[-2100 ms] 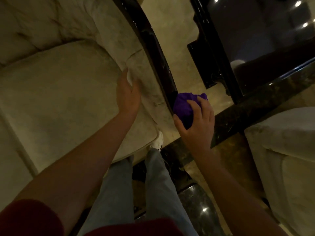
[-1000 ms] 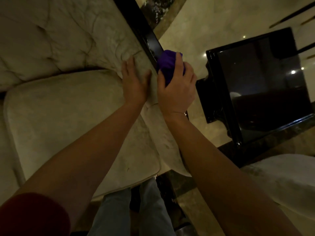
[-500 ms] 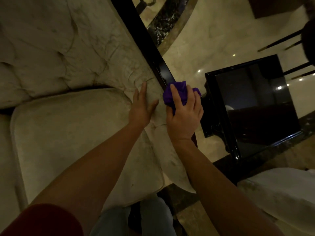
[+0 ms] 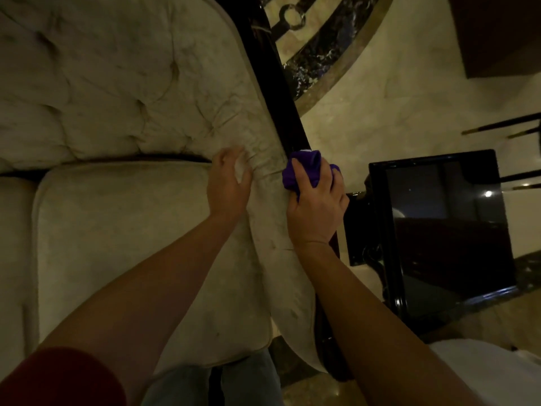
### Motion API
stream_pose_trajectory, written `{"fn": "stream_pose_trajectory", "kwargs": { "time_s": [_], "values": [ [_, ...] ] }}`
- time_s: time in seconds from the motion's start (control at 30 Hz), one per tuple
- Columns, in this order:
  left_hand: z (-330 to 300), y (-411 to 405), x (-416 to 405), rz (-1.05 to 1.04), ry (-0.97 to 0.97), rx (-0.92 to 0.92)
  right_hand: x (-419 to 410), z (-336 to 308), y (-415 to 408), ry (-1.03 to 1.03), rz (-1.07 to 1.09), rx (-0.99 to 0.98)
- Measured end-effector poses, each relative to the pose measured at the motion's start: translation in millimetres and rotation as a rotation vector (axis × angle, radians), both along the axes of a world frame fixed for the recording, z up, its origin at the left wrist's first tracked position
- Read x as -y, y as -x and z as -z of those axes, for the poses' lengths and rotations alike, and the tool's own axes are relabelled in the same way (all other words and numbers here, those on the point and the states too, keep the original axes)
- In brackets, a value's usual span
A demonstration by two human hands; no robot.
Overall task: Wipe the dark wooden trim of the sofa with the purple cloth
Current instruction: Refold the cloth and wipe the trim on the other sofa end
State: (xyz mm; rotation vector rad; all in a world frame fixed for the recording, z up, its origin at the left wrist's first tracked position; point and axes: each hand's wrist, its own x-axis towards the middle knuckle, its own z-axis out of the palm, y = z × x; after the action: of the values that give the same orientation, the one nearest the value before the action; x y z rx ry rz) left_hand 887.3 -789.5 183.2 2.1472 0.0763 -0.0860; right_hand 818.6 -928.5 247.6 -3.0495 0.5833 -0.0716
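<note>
A glossy dark wooden trim (image 4: 275, 74) runs along the outer edge of the cream tufted sofa's (image 4: 111, 83) arm, from the top of the view down toward my legs. My right hand (image 4: 316, 209) is shut on a bunched purple cloth (image 4: 304, 168) and presses it against the trim about halfway along. My left hand (image 4: 228, 183) lies flat on the padded inner side of the arm, fingers spread, just left of the cloth. The trim below my right hand is mostly hidden by my wrist and forearm.
A black glossy side table (image 4: 442, 230) stands close to the right of the sofa arm. The marble floor (image 4: 380, 92) has a dark inlay band (image 4: 319, 45). Another pale upholstered seat (image 4: 491, 373) shows at the lower right. A dark cabinet (image 4: 503, 33) sits at the top right.
My right hand carried the cloth up the trim from its lower end to the middle of the arm. My left hand shifted up along the padding with it. The view tilted upward.
</note>
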Motion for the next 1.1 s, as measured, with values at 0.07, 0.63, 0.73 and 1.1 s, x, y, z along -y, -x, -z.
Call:
{"fn": "stream_pose_trajectory", "kwargs": {
  "time_s": [0.07,0.63,0.73,1.1],
  "values": [
    [-2,-18,-1,-0.03,-0.02,0.023,1,3,-16,0.008,-0.021,0.011],
    [-62,-130,-41,-0.274,-0.01,0.258,-8,-6,-164,-0.19,-0.284,0.31],
    [-74,-142,-48,-0.273,-0.076,0.298,-19,-17,-202,-0.216,-0.342,0.393],
    [-96,-161,-58,-0.164,-0.387,0.294,-40,-65,-289,-0.2,-0.455,0.325]
  ]
}}
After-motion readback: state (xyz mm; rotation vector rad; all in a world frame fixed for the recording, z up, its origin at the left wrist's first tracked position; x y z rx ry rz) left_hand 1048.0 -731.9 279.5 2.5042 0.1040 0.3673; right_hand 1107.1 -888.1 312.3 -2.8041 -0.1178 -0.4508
